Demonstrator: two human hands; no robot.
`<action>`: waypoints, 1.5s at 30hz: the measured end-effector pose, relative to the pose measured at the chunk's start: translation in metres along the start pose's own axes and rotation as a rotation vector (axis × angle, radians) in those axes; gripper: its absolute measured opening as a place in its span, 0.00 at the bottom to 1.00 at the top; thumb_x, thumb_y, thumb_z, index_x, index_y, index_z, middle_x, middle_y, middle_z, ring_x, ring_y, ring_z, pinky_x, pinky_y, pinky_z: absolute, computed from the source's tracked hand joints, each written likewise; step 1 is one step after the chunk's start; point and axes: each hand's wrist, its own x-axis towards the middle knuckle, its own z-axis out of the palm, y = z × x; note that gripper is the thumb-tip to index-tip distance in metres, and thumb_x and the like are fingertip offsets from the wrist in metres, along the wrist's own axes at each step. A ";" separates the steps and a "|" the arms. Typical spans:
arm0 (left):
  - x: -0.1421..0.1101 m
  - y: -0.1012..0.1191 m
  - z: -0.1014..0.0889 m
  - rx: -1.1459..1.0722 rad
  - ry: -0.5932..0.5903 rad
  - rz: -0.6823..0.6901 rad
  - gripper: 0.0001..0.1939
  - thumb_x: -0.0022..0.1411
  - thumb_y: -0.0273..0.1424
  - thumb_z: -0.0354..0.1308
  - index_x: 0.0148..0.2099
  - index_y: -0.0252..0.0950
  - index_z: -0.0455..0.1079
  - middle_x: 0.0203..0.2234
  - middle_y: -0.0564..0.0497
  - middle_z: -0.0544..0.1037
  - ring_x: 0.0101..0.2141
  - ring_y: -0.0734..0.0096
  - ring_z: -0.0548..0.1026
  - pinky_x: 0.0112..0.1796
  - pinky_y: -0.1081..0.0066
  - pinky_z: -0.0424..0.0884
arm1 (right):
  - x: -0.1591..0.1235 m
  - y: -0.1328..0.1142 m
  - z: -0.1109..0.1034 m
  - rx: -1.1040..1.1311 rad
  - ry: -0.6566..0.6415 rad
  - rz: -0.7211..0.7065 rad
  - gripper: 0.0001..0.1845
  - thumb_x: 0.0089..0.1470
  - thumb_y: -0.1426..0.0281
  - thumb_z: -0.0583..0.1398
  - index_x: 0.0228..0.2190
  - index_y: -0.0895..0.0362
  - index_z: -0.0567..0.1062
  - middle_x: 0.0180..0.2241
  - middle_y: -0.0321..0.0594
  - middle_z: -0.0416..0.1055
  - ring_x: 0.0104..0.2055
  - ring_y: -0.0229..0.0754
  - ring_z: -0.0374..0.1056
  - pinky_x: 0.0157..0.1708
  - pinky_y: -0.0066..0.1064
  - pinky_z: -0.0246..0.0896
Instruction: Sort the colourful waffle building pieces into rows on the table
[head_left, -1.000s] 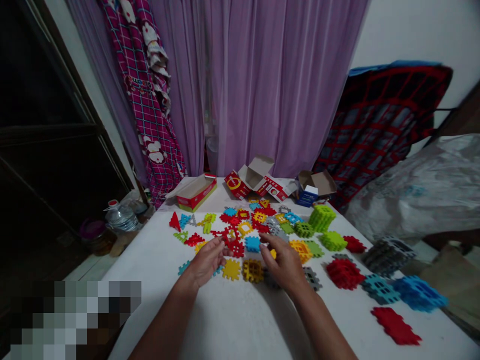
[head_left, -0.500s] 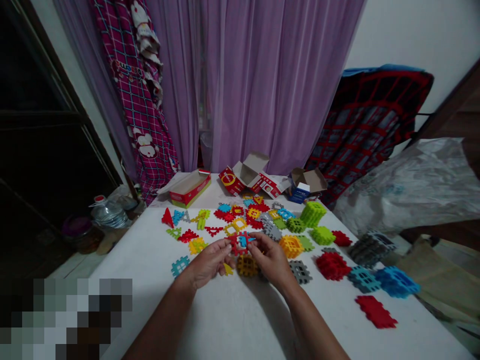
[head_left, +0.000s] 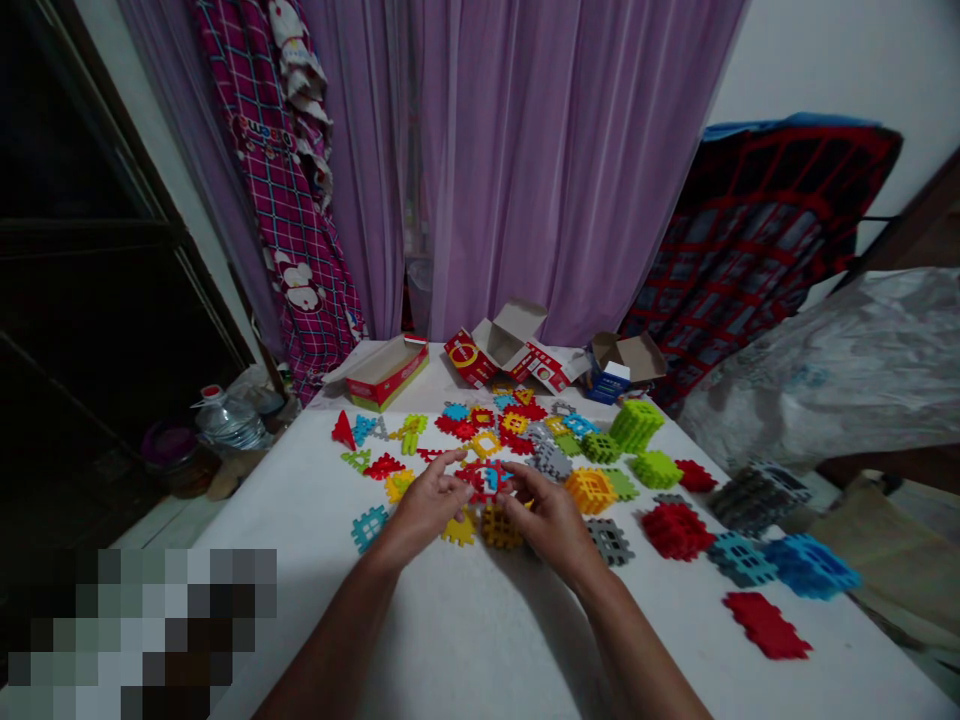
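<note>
A red toothed building piece (head_left: 471, 482) with a light blue part in it is between my two hands, above the middle of the table. My right hand (head_left: 551, 520) has its thumb and forefinger at the right edge of this piece, closed on it. To its left, my left hand (head_left: 424, 510) is open, forefinger raised and thumb apart, its tips close to the left edge. Just below lie a yellow toothed piece (head_left: 459, 530) and a dark yellow block of joined pieces (head_left: 499, 527). Grey window piece (head_left: 610, 541) lies beside my right wrist.
Loose coloured pieces (head_left: 450, 428) are scattered toward the back. Stacks stand at right: grey (head_left: 754, 500), red (head_left: 675, 530), blue (head_left: 814, 567) and lime green (head_left: 636, 428). Opened boxes (head_left: 386, 375) line the far edge before a purple curtain (head_left: 502, 180).
My left fingers have come off the red piece and spread apart. My right hand stays at its right edge. The whole view has shifted slightly.
</note>
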 end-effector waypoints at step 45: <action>0.035 -0.035 -0.038 1.138 0.014 0.150 0.23 0.57 0.36 0.63 0.56 0.47 0.72 0.57 0.46 0.70 0.58 0.51 0.63 0.58 0.52 0.53 | 0.009 0.015 -0.063 -0.090 0.322 0.031 0.22 0.50 0.53 0.60 0.37 0.56 0.82 0.36 0.46 0.81 0.33 0.44 0.74 0.33 0.36 0.69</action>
